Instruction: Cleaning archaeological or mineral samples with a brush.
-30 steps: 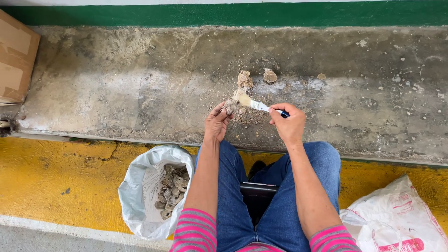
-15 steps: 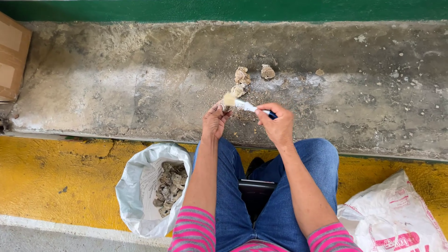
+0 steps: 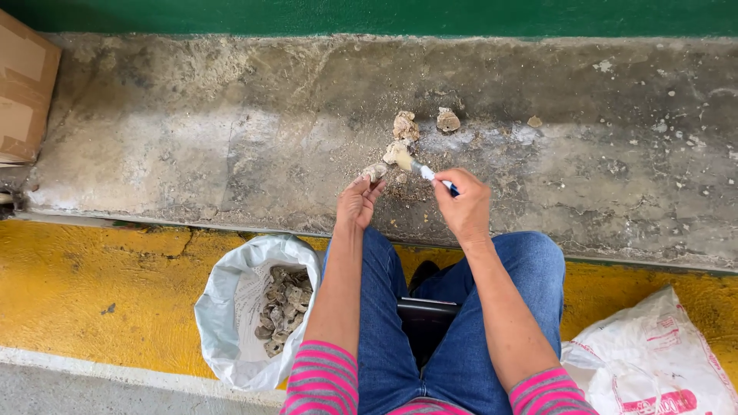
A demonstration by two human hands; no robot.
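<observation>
Brush moved off the lump pinched in left hand; right hand gripped the brush handle.

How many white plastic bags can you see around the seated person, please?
2: an open white bag holding grey-brown lumps, on the yellow strip beside the person's left leg, and a second white bag at the lower right, cut by the frame edge.

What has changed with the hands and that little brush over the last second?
Little changed. The left hand kept its pinch on a small pale lump, and the right hand kept hold of the brush, whose bristle end shifted slightly against the lump. Nothing was picked up or let go. The two loose lumps on the concrete ledge and the open bag of pieces stayed put.
</observation>
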